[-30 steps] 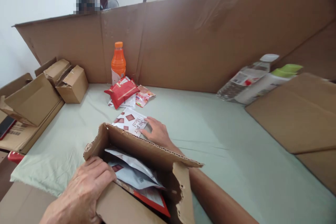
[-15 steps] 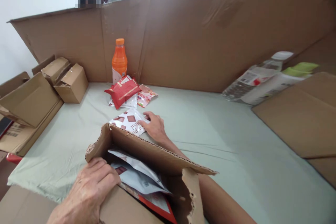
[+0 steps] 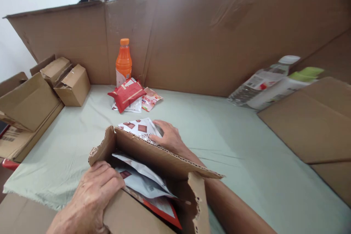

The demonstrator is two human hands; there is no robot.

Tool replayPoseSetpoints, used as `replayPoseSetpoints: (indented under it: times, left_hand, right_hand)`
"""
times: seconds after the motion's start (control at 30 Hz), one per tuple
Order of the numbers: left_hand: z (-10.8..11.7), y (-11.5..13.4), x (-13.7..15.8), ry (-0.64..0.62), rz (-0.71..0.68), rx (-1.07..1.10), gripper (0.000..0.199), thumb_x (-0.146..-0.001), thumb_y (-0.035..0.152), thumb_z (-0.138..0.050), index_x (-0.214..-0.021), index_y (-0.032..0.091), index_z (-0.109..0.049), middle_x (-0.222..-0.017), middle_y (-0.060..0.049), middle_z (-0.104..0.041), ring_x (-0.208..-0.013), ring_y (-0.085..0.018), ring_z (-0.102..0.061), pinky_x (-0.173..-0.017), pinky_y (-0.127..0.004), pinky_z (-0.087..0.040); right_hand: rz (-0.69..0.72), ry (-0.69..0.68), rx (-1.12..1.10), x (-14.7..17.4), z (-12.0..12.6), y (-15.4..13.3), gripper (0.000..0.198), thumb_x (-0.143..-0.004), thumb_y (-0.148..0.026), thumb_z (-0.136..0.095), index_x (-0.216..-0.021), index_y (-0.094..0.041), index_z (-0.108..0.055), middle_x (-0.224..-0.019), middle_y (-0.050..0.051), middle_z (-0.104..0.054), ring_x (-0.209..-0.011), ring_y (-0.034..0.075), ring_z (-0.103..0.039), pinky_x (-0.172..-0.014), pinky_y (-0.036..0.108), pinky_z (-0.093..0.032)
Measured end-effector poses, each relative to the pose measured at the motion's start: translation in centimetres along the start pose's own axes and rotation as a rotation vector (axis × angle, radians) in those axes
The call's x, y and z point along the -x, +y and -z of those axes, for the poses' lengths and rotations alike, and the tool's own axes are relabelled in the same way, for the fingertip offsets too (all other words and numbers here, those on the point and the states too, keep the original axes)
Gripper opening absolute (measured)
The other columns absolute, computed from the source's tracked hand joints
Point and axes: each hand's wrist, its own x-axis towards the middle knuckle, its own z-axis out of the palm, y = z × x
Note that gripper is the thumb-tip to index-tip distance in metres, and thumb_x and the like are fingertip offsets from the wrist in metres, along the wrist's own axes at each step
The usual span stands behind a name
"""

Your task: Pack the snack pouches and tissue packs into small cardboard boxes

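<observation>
My left hand (image 3: 91, 193) is closed over the near-left rim of an open cardboard box (image 3: 134, 215) with torn flaps. Inside the box, white pouches (image 3: 142, 184) stand at a slant beside a red-edged packet (image 3: 164, 210). Beyond the box's far wall, my right hand (image 3: 170, 137) grips the right edge of a white pouch printed with brown squares (image 3: 139, 128). The wall hides that pouch's lower part and some of my fingers. Farther back, a red packet (image 3: 127, 95) lies on another white pouch (image 3: 135, 106), beside a pink packet (image 3: 150, 98).
An orange drink bottle (image 3: 124, 62) stands against a tall cardboard wall (image 3: 192, 44). Small cardboard boxes (image 3: 74, 86) are at the left. On the right, a clear bottle (image 3: 255, 82) and a green-capped white bottle (image 3: 282, 87) lean behind a cardboard panel (image 3: 309, 117). Part of a person's head shows beyond the wall.
My right hand has moved slightly right and nearer the box, and its fingers have closed on the pouch, which has turned and tilted. My left hand stays on the rim.
</observation>
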Motion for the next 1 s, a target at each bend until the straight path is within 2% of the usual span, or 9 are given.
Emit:
replayPoseSetpoints:
  times: [0.1, 0.2, 0.3, 0.43, 0.57, 0.67, 0.83, 1.0]
  left_hand:
    - [0.0, 0.2, -0.3, 0.016, -0.01, -0.002, 0.044, -0.061, 0.013, -0.057, -0.104, 0.024, -0.053, -0.095, -0.004, -0.066, -0.085, -0.023, -0.06, -0.081, -0.041, -0.049]
    - [0.1, 0.4, -0.6, 0.018, -0.004, 0.0, 0.043, -0.061, 0.013, -0.057, -0.103, 0.023, -0.053, -0.095, -0.004, -0.066, -0.085, -0.023, -0.06, -0.081, -0.041, -0.049]
    - [0.1, 0.5, -0.6, 0.01, 0.001, -0.007, 0.04, -0.064, 0.014, -0.056, -0.103, 0.023, -0.054, -0.094, -0.005, -0.066, -0.086, -0.023, -0.06, -0.082, -0.042, -0.049]
    - [0.0, 0.5, -0.5, 0.025, -0.017, -0.008, 0.037, -0.068, 0.015, -0.056, -0.104, 0.023, -0.054, -0.094, -0.005, -0.066, -0.086, -0.024, -0.061, -0.085, -0.044, -0.049]
    - [-0.1, 0.3, -0.3, 0.037, -0.01, -0.026, 0.042, -0.064, 0.012, -0.057, -0.104, 0.023, -0.054, -0.097, -0.005, -0.068, -0.088, -0.024, -0.062, -0.085, -0.043, -0.049]
    - [-0.1, 0.3, -0.3, 0.029, -0.009, -0.034, 0.047, -0.058, 0.011, -0.058, -0.104, 0.023, -0.054, -0.098, -0.004, -0.068, -0.089, -0.025, -0.062, -0.086, -0.042, -0.049]
    - [-0.2, 0.0, -0.3, 0.058, -0.026, -0.038, 0.044, -0.059, 0.011, -0.059, -0.101, 0.023, -0.055, -0.095, -0.005, -0.067, -0.087, -0.024, -0.061, -0.084, -0.041, -0.049]
    - [-0.3, 0.0, -0.4, 0.094, -0.061, -0.039, 0.038, -0.064, 0.012, -0.056, -0.101, 0.022, -0.056, -0.093, -0.006, -0.068, -0.085, -0.024, -0.061, -0.08, -0.039, -0.048]
  right_hand:
    - [0.13, -0.138, 0.023, -2.0, -0.1, -1.6, 0.075, -0.075, -0.046, -0.069, -0.145, -0.024, -0.056, -0.154, 0.011, -0.053, -0.141, 0.033, -0.045, -0.112, 0.046, -0.035]
    - [0.212, -0.234, 0.061, -4.0, 0.1, -3.0, 0.078, -0.071, -0.047, -0.074, -0.145, -0.025, -0.057, -0.15, 0.011, -0.056, -0.137, 0.034, -0.048, -0.11, 0.045, -0.035]
    - [0.217, -0.269, 0.12, -5.2, 0.5, -3.9, 0.078, -0.067, -0.048, -0.079, -0.139, -0.023, -0.062, -0.138, 0.013, -0.064, -0.127, 0.035, -0.053, -0.105, 0.044, -0.036]
    - [0.129, -0.268, 0.175, -5.4, 0.8, -4.5, 0.06, -0.067, -0.049, -0.08, -0.119, -0.021, -0.072, -0.117, 0.015, -0.072, -0.113, 0.036, -0.059, -0.095, 0.042, -0.039]
    - [0.008, -0.211, 0.15, -4.2, 1.1, -4.5, 0.036, -0.077, -0.045, -0.07, -0.103, -0.02, -0.073, -0.108, 0.015, -0.075, -0.101, 0.033, -0.062, -0.082, 0.037, -0.04]
    - [-0.05, -0.167, 0.071, -2.2, 1.8, -4.3, 0.02, -0.079, -0.039, -0.062, -0.085, -0.021, -0.07, -0.094, 0.011, -0.074, -0.09, 0.027, -0.062, -0.074, 0.033, -0.039]
    - [-0.138, -0.088, -0.144, 1.5, 3.4, -3.1, 0.024, -0.075, -0.045, -0.055, -0.068, -0.023, -0.057, -0.07, 0.0, -0.062, -0.069, 0.019, -0.054, -0.064, 0.03, -0.036]
    - [-0.307, 0.05, -0.392, 4.2, 4.6, -0.3, 0.033, -0.066, -0.056, -0.055, -0.059, -0.024, -0.048, -0.058, -0.001, -0.051, -0.062, 0.017, -0.048, -0.058, 0.03, -0.037]
